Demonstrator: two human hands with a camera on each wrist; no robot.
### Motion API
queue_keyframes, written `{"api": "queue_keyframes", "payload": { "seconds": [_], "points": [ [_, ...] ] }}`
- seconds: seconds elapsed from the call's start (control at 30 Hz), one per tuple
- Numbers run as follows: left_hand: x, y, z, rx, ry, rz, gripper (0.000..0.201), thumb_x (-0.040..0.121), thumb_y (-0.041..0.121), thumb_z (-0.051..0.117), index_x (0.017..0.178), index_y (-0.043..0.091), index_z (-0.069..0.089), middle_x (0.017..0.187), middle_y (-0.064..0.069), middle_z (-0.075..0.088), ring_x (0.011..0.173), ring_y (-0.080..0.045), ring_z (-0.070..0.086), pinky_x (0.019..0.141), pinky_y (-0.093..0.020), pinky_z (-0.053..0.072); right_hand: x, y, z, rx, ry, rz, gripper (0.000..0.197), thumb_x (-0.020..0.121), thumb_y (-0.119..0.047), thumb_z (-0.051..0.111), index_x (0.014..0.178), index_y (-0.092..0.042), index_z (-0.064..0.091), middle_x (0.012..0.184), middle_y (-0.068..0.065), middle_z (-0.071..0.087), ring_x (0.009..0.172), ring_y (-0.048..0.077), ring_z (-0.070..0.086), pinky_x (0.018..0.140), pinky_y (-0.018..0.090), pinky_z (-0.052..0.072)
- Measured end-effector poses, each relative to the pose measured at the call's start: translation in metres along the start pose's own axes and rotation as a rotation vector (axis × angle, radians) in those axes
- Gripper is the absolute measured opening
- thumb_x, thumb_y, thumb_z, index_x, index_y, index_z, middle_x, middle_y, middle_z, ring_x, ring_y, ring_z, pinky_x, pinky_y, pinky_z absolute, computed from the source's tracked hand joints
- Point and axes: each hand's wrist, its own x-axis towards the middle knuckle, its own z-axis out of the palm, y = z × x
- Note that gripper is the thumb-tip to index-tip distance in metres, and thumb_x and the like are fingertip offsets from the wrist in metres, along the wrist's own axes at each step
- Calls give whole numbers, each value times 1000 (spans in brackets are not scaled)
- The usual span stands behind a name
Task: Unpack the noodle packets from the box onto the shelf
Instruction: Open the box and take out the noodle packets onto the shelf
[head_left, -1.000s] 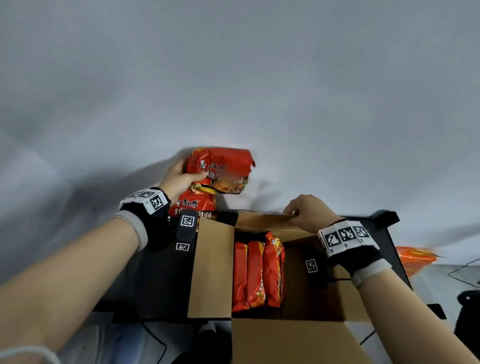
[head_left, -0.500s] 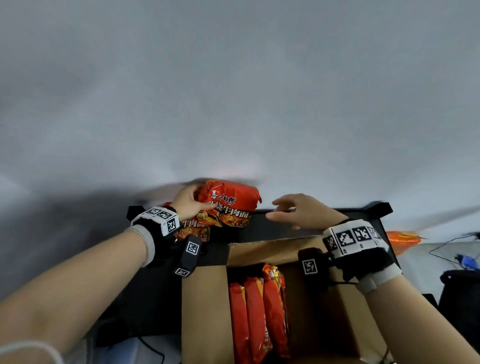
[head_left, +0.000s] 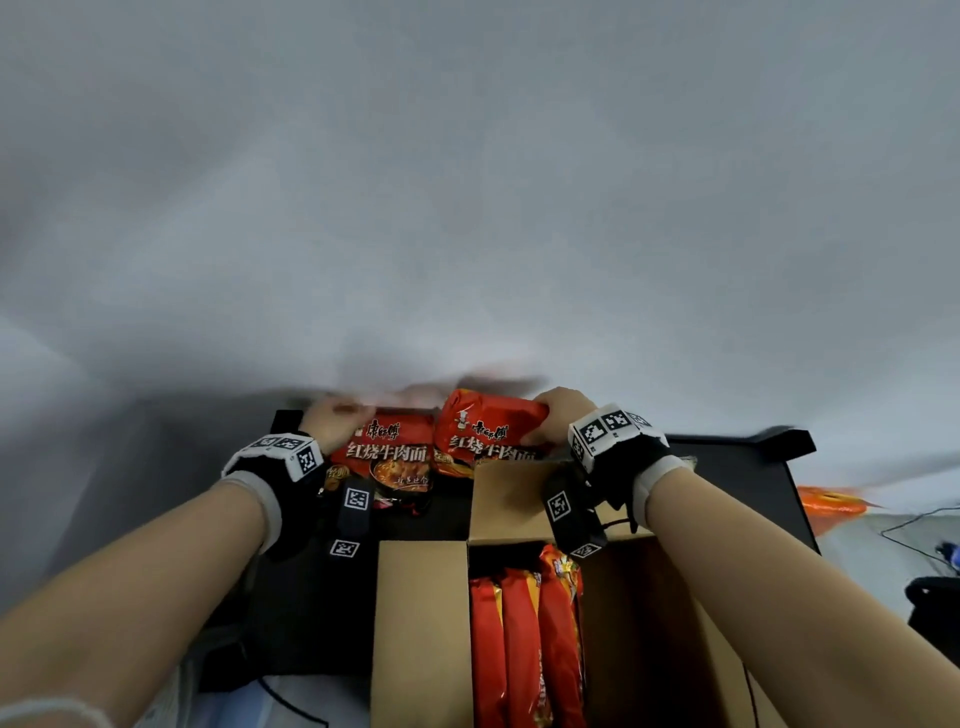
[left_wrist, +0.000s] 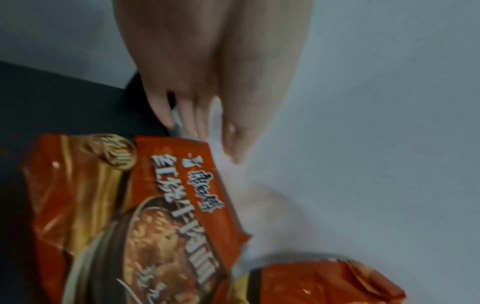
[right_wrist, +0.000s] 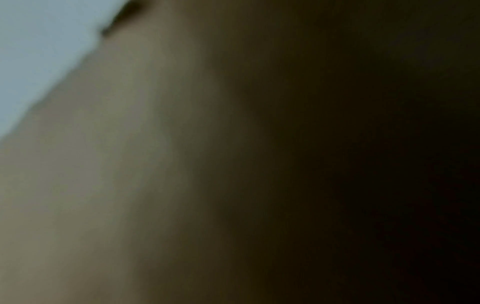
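Note:
Two red noodle packets are at the back of the black shelf (head_left: 727, 483). The left packet (head_left: 387, 457) lies flat, label up. My left hand (head_left: 337, 421) is at its far left corner; in the left wrist view its straight fingers (left_wrist: 192, 115) reach the edge of this packet (left_wrist: 168, 205). My right hand (head_left: 563, 415) grips the right end of the second packet (head_left: 488, 431), which sits tilted beside the first, by the wall. The open cardboard box (head_left: 421, 623) stands in front with several packets (head_left: 524, 639) on edge inside. The right wrist view is dark and blurred.
The box's rear flap (head_left: 511, 499) stands up under my right wrist, hiding the lower part of the second packet. A grey wall rises right behind the shelf. An orange object (head_left: 831, 506) and cables (head_left: 914, 525) lie off the shelf's right end.
The packet my left hand carried has come down beside the one on the shelf. My left hand has let go, and my right hand has left the box flap and gripped that packet.

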Motion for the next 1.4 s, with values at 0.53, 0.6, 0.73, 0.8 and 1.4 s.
{"api": "queue_keyframes", "payload": {
  "seconds": [0.53,0.6,0.73,0.8,1.4],
  "points": [
    [30,-44,-4,-58,-27,-321,57,72,10,79,123,-4,56,120,-22,63,108,-38,62,85,-38,51,47,6,21,10,11,95,51,78,-16,71,126,-9,55,123,13,63,112,29,59,99,36,46],
    [26,-47,-9,-78,-10,-259,62,75,10,76,130,0,49,124,-22,61,105,-37,63,81,-39,54,47,5,24,26,31,77,51,78,-15,71,126,-11,55,122,12,64,112,28,60,96,33,47],
    [19,-56,-17,-229,104,-109,61,82,4,67,136,3,39,131,-24,53,97,-33,60,53,-23,56,46,7,25,29,72,52,50,78,-17,71,125,-12,56,121,10,65,111,26,60,93,30,46],
    [16,-56,-20,-276,159,-44,59,83,4,65,136,4,39,132,-23,53,93,-29,59,57,-24,56,45,8,26,40,92,43,51,76,-17,72,125,-12,57,120,11,65,110,26,61,93,30,47],
    [-3,-39,-20,-210,238,-38,68,74,-1,73,133,0,41,132,-22,53,117,-38,55,99,-53,45,-5,-18,-35,72,71,-54,35,88,-32,56,115,-9,58,99,8,69,78,19,62,77,33,52]
  ]
}}
